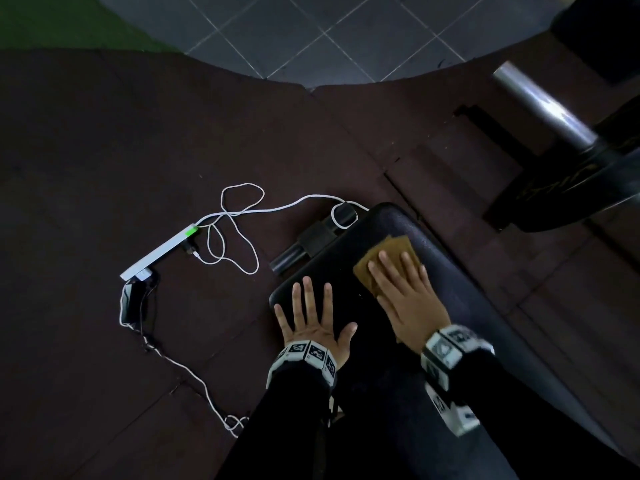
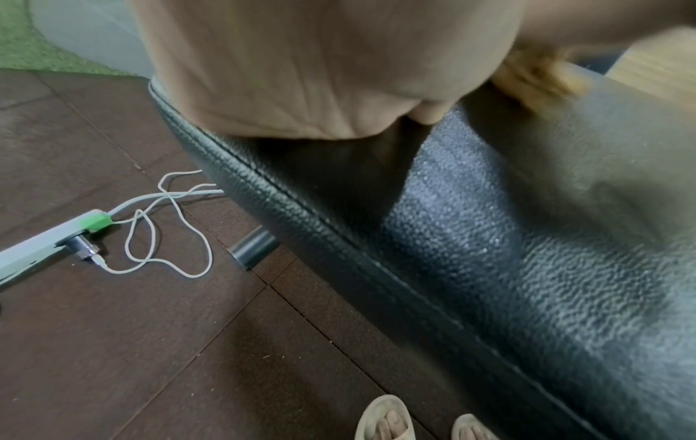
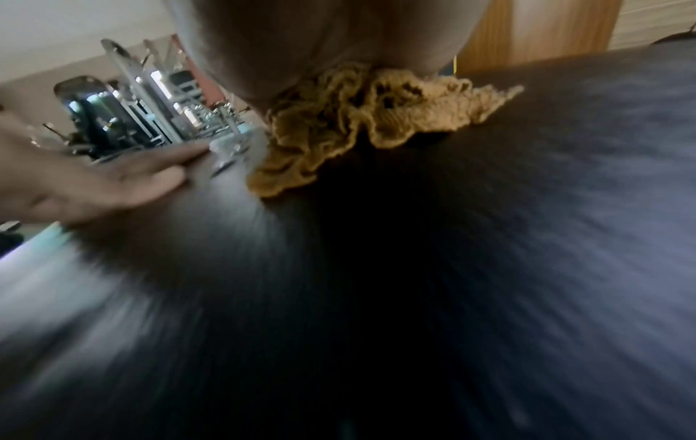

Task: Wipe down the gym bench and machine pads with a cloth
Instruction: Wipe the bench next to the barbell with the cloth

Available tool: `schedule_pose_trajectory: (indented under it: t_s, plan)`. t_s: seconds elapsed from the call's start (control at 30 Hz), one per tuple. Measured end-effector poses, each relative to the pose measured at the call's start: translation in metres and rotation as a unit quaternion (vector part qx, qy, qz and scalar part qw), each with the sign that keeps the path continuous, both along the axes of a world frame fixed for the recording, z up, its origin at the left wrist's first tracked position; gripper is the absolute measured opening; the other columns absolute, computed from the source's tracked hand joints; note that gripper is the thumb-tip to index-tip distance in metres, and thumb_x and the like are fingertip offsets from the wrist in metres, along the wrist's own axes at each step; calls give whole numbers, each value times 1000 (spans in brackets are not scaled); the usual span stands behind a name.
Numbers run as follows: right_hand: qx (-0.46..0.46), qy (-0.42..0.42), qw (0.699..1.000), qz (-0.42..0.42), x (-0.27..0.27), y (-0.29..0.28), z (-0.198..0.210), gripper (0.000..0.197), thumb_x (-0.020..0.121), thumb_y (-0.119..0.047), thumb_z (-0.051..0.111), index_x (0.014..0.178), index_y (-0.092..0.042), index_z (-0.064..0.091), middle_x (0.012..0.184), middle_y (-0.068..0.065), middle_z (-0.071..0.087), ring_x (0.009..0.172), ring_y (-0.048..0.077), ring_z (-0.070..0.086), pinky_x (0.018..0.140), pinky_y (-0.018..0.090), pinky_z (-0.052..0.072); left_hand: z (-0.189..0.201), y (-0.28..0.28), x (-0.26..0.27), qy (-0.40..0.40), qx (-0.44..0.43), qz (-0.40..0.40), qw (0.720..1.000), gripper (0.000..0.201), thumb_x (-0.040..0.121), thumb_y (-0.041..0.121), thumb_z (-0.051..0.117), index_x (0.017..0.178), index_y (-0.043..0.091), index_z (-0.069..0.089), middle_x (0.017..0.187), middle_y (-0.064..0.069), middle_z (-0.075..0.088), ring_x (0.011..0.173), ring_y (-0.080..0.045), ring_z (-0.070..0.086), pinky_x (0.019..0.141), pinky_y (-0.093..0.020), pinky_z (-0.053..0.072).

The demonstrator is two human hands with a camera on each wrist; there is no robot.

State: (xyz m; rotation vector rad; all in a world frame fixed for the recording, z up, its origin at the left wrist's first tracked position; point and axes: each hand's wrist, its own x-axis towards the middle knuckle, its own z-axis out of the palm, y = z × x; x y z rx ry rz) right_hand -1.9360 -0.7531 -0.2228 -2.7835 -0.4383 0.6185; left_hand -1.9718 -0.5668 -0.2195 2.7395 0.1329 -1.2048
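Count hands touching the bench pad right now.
2. Left hand lies flat, fingers spread, on the pad near its left edge. Right hand presses the cloth onto the pad further up, so its contact is mainly through the cloth.

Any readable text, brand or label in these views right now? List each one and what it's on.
No text can be read.
Weight plate: gold lettering, too dark and blurred to read.
Wristbands: black and white square marker patterns, no words.
Power strip: green light only, no legible label.
Bench pad and cloth: no markings visible.
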Motion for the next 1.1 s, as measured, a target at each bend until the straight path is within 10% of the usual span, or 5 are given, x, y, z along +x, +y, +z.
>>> schedule_pose_trajectory:
  t_s: [0.13,0.23,0.57,0.77,1.1]
  plan:
    - [-48,-10,998,42,-61,-43,0,54,99,-41,9,148,-22,23,153,1,27,139,32,23,110,45,18,0,-1,0,-1,-3,1,1000,83,88,71,10,116,32,-58,130,-4,-60,118,-20,-57,90,-50,-43]
    - [-66,23,998,0,-73,-69,8,63,88,-30,26,150,-24,11,154,1,22,139,33,22,110,47,23,1,-1,0,-1,-3,-2,1000,83,88,71,10,116,31,-58,130,-4,-60,119,-20,-57,91,-51,-41]
    - [21,31,961,-273,46,-34,-3,58,98,-27,37,150,-29,12,159,-6,7,144,29,10,113,50,13,1,-1,-1,-3,-1,-3,1000,83,88,71,9,115,32,-58,129,-4,-61,118,-20,-57,89,-50,-43]
    - [-1,12,991,-136,70,6,-5,57,99,-32,32,150,-33,6,159,-7,1,145,31,1,115,51,5,0,-1,-1,-6,7,-1,1000,83,87,71,10,114,33,-58,128,-2,-62,118,-19,-57,90,-49,-43]
    - [15,0,994,-110,-69,-28,-1,56,92,-37,31,147,-26,26,154,-3,22,140,29,19,109,52,20,-8,0,-4,-33,20,-5,999,81,83,73,6,117,34,-57,131,-2,-60,118,-18,-57,91,-49,-42]
